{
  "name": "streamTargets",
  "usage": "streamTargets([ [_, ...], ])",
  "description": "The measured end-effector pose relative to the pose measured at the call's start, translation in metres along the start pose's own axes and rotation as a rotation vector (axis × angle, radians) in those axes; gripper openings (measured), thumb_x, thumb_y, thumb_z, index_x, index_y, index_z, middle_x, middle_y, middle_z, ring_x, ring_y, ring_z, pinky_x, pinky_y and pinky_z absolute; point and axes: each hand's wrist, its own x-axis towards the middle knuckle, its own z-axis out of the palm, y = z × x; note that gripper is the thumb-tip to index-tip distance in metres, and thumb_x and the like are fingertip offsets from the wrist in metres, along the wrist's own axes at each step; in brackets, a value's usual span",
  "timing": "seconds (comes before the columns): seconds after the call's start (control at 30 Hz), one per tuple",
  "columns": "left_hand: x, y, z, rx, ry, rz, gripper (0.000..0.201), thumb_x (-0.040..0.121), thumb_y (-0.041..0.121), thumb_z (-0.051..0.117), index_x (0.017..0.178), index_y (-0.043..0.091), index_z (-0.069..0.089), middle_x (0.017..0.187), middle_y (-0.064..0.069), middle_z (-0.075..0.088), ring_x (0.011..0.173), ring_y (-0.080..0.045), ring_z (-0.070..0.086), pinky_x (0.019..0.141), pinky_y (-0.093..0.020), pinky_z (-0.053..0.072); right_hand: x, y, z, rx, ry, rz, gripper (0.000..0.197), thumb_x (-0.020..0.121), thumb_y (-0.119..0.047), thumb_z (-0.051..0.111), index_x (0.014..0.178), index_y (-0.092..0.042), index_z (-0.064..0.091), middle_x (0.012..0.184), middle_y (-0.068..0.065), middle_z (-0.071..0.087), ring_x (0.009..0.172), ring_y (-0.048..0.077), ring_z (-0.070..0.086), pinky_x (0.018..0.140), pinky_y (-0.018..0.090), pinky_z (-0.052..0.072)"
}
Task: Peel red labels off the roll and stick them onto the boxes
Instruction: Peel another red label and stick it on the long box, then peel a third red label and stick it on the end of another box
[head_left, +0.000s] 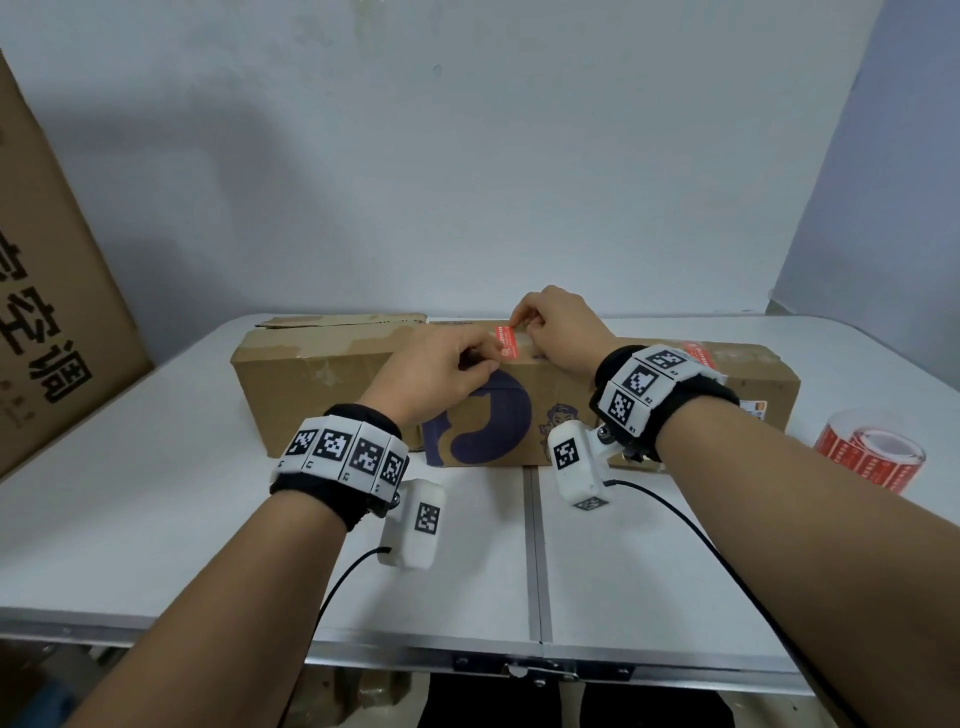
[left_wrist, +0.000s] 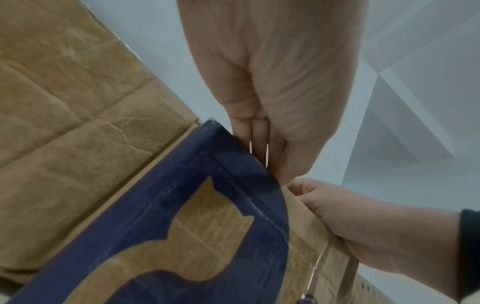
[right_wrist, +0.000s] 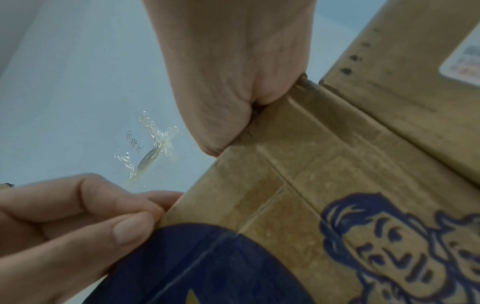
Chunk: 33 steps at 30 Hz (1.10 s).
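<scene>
A long brown cardboard box (head_left: 322, 384) with purple print lies across the white table. A red label (head_left: 507, 344) lies lengthwise over the box's top, near the front edge. My left hand (head_left: 492, 358) pinches the label's near end with curled fingers. My right hand (head_left: 521, 321) pinches its far end. In the left wrist view the left hand (left_wrist: 275, 170) meets the box's upper edge; the label is hidden there. In the right wrist view the right hand (right_wrist: 228, 139) rests on that edge. The roll of red labels (head_left: 872, 449) lies on the table at the right.
Another red label (head_left: 698, 354) is stuck on the box top behind my right wrist. A big printed carton (head_left: 52, 270) leans at the left. A flattened cardboard piece (head_left: 337, 321) lies behind the box. Cables trail from both wrist cameras across the table (head_left: 156, 519).
</scene>
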Motion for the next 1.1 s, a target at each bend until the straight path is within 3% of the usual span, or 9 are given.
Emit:
streamTargets([
  [0.13, 0.004, 0.005, -0.007, -0.129, 0.141, -0.079, 0.010, 0.087, 0.021, 0.059, 0.084, 0.030, 0.064, 0.104, 0.015, 0.072, 0.099, -0.009, 0.067, 0.090, -0.031, 0.053, 0.001, 0.000, -0.010, 0.079, 0.068, 0.005, 0.034, 0.089, 0.004, 0.040, 0.105, -0.009, 0.068, 0.112, 0.010, 0.064, 0.096, 0.015, 0.055, 0.082, 0.020, 0.041],
  [0.27, 0.026, 0.031, -0.008, -0.237, 0.202, -0.010, 0.016, 0.094, 0.017, 0.055, 0.098, 0.023, 0.069, 0.117, 0.012, 0.069, 0.105, 0.001, 0.064, 0.093, -0.015, 0.048, -0.007, 0.005, -0.038, 0.148, 0.208, 0.012, 0.036, 0.087, 0.004, 0.041, 0.097, -0.014, 0.070, 0.107, 0.003, 0.068, 0.091, 0.010, 0.054, 0.071, 0.006, 0.036],
  [0.43, 0.061, 0.079, 0.017, -0.204, 0.115, 0.133, 0.024, 0.095, 0.010, 0.049, 0.103, 0.019, 0.070, 0.114, 0.009, 0.071, 0.095, 0.001, 0.067, 0.083, -0.003, 0.044, -0.047, 0.040, -0.108, 0.149, 0.310, 0.132, 0.037, 0.085, 0.004, 0.040, 0.094, -0.009, 0.073, 0.097, 0.003, 0.071, 0.095, 0.017, 0.064, 0.078, 0.022, 0.049],
  [0.57, 0.078, 0.125, 0.050, -0.267, -0.017, 0.171, 0.025, 0.096, 0.010, 0.048, 0.102, 0.023, 0.069, 0.082, 0.010, 0.071, 0.066, 0.007, 0.063, 0.053, -0.004, 0.039, -0.090, 0.091, -0.160, 0.146, 0.374, 0.299, 0.035, 0.086, 0.005, 0.040, 0.092, -0.008, 0.073, 0.090, 0.004, 0.069, 0.084, 0.015, 0.062, 0.062, 0.012, 0.045],
  [0.63, 0.084, 0.148, 0.069, -0.280, -0.081, 0.197, 0.024, 0.096, 0.012, 0.049, 0.101, 0.025, 0.069, 0.079, 0.015, 0.068, 0.066, 0.008, 0.064, 0.054, -0.002, 0.039, -0.113, 0.115, -0.178, 0.152, 0.381, 0.380, 0.035, 0.085, 0.006, 0.041, 0.088, -0.010, 0.072, 0.089, 0.006, 0.071, 0.082, 0.015, 0.063, 0.062, 0.013, 0.044],
  [0.73, 0.091, 0.180, 0.100, -0.257, -0.151, 0.240, 0.026, 0.095, 0.014, 0.049, 0.106, 0.025, 0.070, 0.091, 0.013, 0.066, 0.080, -0.003, 0.063, 0.062, 0.000, 0.040, -0.144, 0.143, -0.192, 0.095, 0.310, 0.489, 0.033, 0.084, 0.002, 0.045, 0.081, -0.018, 0.071, 0.088, 0.003, 0.072, 0.083, 0.015, 0.065, 0.073, 0.022, 0.050],
  [0.8, 0.095, 0.197, 0.119, -0.205, -0.210, 0.259, 0.028, 0.094, 0.014, 0.048, 0.111, 0.025, 0.068, 0.105, 0.011, 0.067, 0.087, -0.005, 0.060, 0.070, -0.005, 0.040, -0.162, 0.153, -0.196, 0.060, 0.229, 0.527, 0.032, 0.084, 0.001, 0.046, 0.080, -0.018, 0.072, 0.088, 0.002, 0.072, 0.082, 0.013, 0.065, 0.078, 0.027, 0.053],
  [0.9, 0.101, 0.213, 0.144, -0.121, -0.306, 0.260, 0.032, 0.093, 0.015, 0.048, 0.118, 0.026, 0.064, 0.124, 0.009, 0.065, 0.099, -0.009, 0.061, 0.088, -0.023, 0.046, -0.180, 0.160, -0.194, 0.027, 0.121, 0.550, 0.031, 0.083, 0.004, 0.047, 0.085, -0.011, 0.075, 0.092, 0.004, 0.073, 0.084, 0.013, 0.062, 0.071, 0.019, 0.049],
  [1.1, 0.116, 0.225, 0.179, 0.307, -0.385, 0.394, 0.040, 0.091, 0.009, 0.046, 0.118, 0.034, 0.063, 0.127, -0.007, 0.053, 0.118, -0.027, 0.050, 0.097, -0.036, 0.039, -0.193, 0.164, -0.184, -0.040, -0.065, 0.578, 0.044, 0.084, 0.004, 0.040, 0.092, -0.023, 0.074, 0.107, -0.003, 0.067, 0.106, 0.015, 0.056, 0.085, 0.024, 0.039],
])
